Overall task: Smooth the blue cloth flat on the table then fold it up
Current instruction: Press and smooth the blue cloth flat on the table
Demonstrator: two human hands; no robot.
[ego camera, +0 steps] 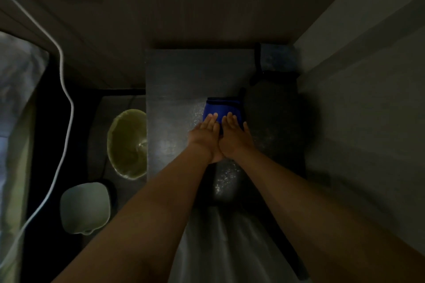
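The blue cloth lies as a small folded bundle with dark edging on the dark table, right of centre. My left hand and my right hand rest side by side, flat and palm down, on the cloth's near half. Their fingers are extended and lie on the fabric without gripping it. Both hands hide the near edge of the cloth.
A dark round object lies right beside the cloth, with a bluish box behind it. Left of the table stand a yellow-green bin and a pale container. A white cable hangs at the left. A wall runs along the right.
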